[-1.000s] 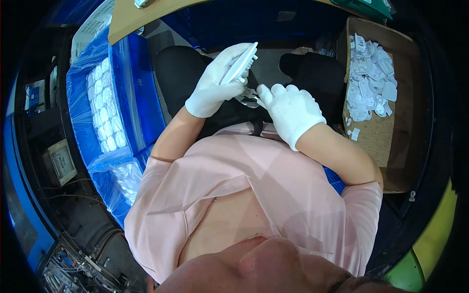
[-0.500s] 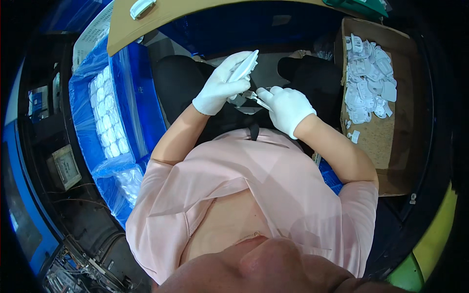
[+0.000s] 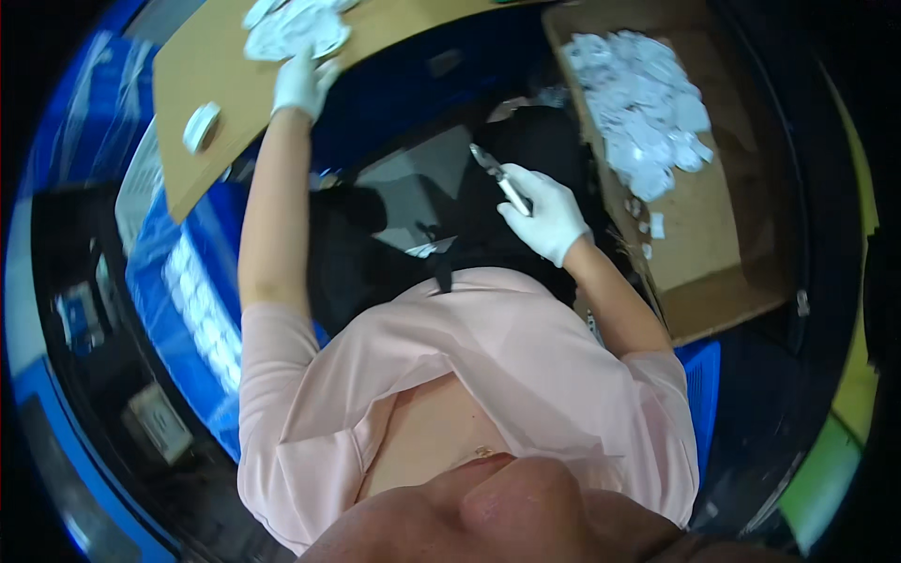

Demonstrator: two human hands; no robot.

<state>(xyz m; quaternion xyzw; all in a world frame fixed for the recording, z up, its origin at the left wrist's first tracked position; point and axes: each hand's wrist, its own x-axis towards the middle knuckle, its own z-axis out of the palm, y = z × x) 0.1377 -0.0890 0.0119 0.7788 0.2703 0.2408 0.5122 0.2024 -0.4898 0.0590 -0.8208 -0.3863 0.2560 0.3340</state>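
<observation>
My left hand point(image 3: 302, 86), in a white glove, reaches out to a heap of white plastic parts point(image 3: 293, 30) on the cardboard-covered tabletop point(image 3: 249, 89). Its thumb stands apart from the outstretched fingers, whose tips blur into the white heap. A single white plastic part point(image 3: 201, 128) lies nearer on the same cardboard. Over my right thigh, my gloved right hand point(image 3: 549, 216) is closed round white-handled nippers point(image 3: 500, 178), with the metal jaws pointing up and left.
To the right stands an open cardboard box point(image 3: 699, 272) with many white plastic parts point(image 3: 643, 108). A blue-lined bin point(image 3: 155, 291) at the left holds rows of white wrapped pieces point(image 3: 202, 314). A grey sheet point(image 3: 413, 183) shows between my knees.
My left hand has gone from my lap to the heap on the tabletop; the white part it held is no longer distinguishable. My right hand keeps the nippers, now apart from the left. The view has shifted.
</observation>
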